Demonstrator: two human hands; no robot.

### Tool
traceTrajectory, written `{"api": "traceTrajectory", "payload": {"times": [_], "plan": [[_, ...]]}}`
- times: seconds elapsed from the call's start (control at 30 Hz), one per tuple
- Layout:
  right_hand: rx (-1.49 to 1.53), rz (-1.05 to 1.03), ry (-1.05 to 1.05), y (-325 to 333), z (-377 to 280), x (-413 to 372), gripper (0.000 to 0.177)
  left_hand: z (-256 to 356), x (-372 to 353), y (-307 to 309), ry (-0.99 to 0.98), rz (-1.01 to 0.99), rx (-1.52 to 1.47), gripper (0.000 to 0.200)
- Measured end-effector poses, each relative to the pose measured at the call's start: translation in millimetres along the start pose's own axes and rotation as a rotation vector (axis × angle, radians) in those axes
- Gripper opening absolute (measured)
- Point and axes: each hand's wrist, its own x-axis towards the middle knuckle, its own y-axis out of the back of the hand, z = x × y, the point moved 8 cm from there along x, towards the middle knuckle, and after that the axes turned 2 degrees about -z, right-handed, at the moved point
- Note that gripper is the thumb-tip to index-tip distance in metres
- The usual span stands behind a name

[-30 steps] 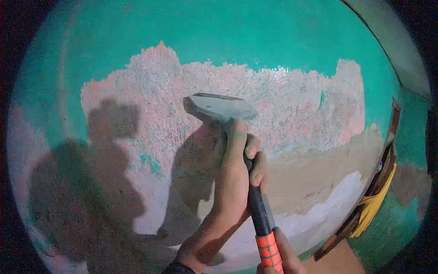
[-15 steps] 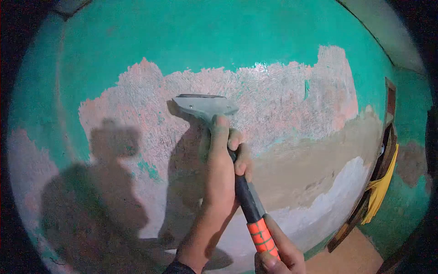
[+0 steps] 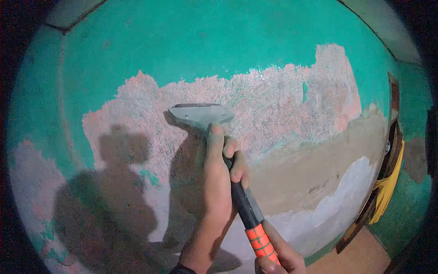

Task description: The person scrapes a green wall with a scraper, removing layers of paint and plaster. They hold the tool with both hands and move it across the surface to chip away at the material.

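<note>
A long-handled scraper (image 3: 200,114) has its wide grey head against the bare, scraped part of a green wall (image 3: 182,41). My left hand (image 3: 221,169) wraps round the upper part of the black handle, its thumb pressed along the neck just below the head. Lower down, my right hand (image 3: 280,253) grips the orange-and-green end of the handle (image 3: 261,242). Pinkish-white scraped plaster (image 3: 292,100) surrounds the head, with a few green flecks of paint on it.
Below the scraped area lies a brown patch (image 3: 296,178) with a whitish one (image 3: 346,192) under it. A yellow cloth (image 3: 388,189) hangs by dark wooden boards (image 3: 360,228) at the right. Shadows fall on the wall's left part.
The scraper head and my left hand sit slightly lower and further left in view. The wall's outline has also shifted a little, as the view has moved.
</note>
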Motion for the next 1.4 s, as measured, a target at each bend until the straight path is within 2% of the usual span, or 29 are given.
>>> {"api": "traceTrajectory", "payload": {"times": [0.1, 0.3, 0.4, 0.5, 0.6, 0.7, 0.8, 0.97, 1.1, 1.3, 1.4], "plan": [[-0.085, -0.006, 0.019, 1.1, -0.2, -2.9, 0.054, -2.2, -3.2, 3.1, -0.024, -0.007, -0.009, 0.028], [-0.032, -0.008, -0.006, 3.1, 1.0, -4.6, 0.056, -2.2, -4.5, 2.9, -0.033, 0.015, -0.019, 0.028], [-0.100, -0.014, 0.083, 0.2, -5.3, -0.8, 0.056, 0.8, -1.6, 3.5, -0.060, 0.010, -0.007, 0.027], [-0.028, 0.013, 0.009, 4.7, -1.2, -3.2, 0.056, -0.5, -2.4, 3.2, -0.061, 0.033, -0.007, 0.028], [-0.185, 0.024, 0.116, 3.5, -4.9, -2.7, 0.054, -3.0, -3.0, 0.9, -0.040, 0.007, -0.025, 0.028], [-0.062, -0.007, 0.042, 4.6, -5.9, -0.2, 0.054, 0.4, 1.9, -1.0, -0.073, 0.013, -0.006, 0.028], [-0.172, 0.018, 0.123, 3.3, -7.4, -1.6, 0.054, -4.3, -2.6, 2.8, -0.035, 0.011, -0.022, 0.028], [-0.036, -0.026, 0.030, 4.5, -8.0, -4.6, 0.053, -3.7, -1.4, 0.4, -0.048, 0.012, -0.014, 0.027], [-0.063, -0.029, 0.090, 4.2, -13.3, 1.1, 0.053, -0.2, 4.8, -2.7, -0.082, -0.013, -0.069, 0.027], [-0.129, -0.043, 0.013, 6.0, -17.1, 2.5, 0.054, 1.6, 6.4, -1.1, -0.079, 0.052, -0.048, 0.030], [-0.049, -0.093, -0.018, 2.9, -30.6, 8.3, 0.055, 6.6, 6.9, -10.3, -0.091, 0.016, -0.084, 0.019]]}}
